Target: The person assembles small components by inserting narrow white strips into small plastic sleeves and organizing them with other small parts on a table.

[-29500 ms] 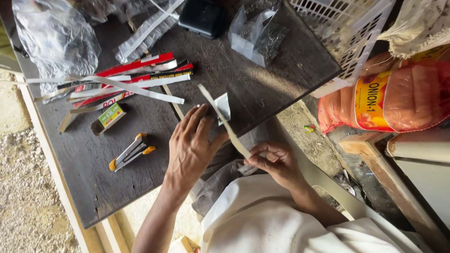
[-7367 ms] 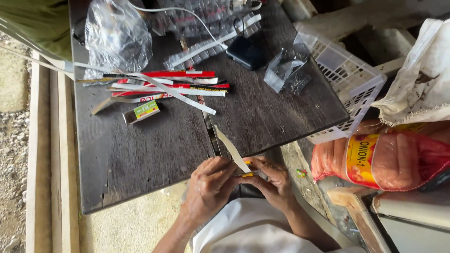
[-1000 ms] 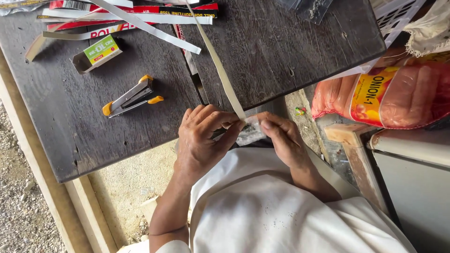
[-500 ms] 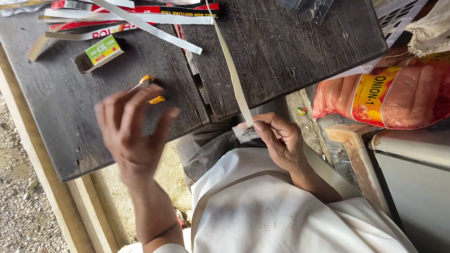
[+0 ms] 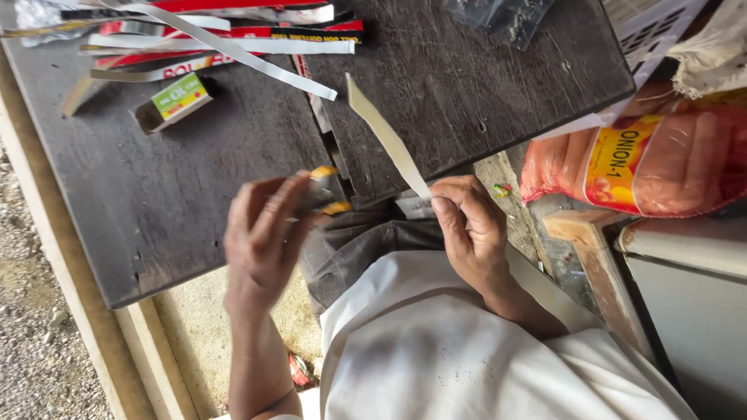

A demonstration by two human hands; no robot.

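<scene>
So the right hand (image 5: 467, 233) is pinching the near end of a long pale strip (image 5: 387, 136), thumb and fingers closed on it right at the surface (image 5: 179, 218) edge. The strip angles up and away over the dark wood, far tip free, so it's held by 1 end only. My guess is it's held that way to keep the rest of the strip out in the open where it can be worked on.

The left hand (image 5: 268, 241) is blurry, but it's curled around a small metal tool with orange tips (image 5: 325, 187), held up off the wood, just left of the strip's near end. Fingers look closed on it, though the blur hides the exact grip. Holding the tool in 1 hand and the strip in the other looks like the usual pairing, 1 steadies while the other does the work.

Farther up the surface there's a loose pile of strips (image 5: 226, 43), red, white and silvery, lying mostly side by side with 1 long white one crossing them diagonally. Looks like stock kept within reach but clear of the working spot near the edge. A small open box with a green and yellow label (image 5: 173, 101) sits just below that pile.

Off to the right, beside the surface, there's an orange mesh sack (image 5: 661, 155) and a white plastic basket (image 5: 646, 23), both well apart from the hands. A crumpled clear bag (image 5: 498, 15) sits at the top edge.
</scene>
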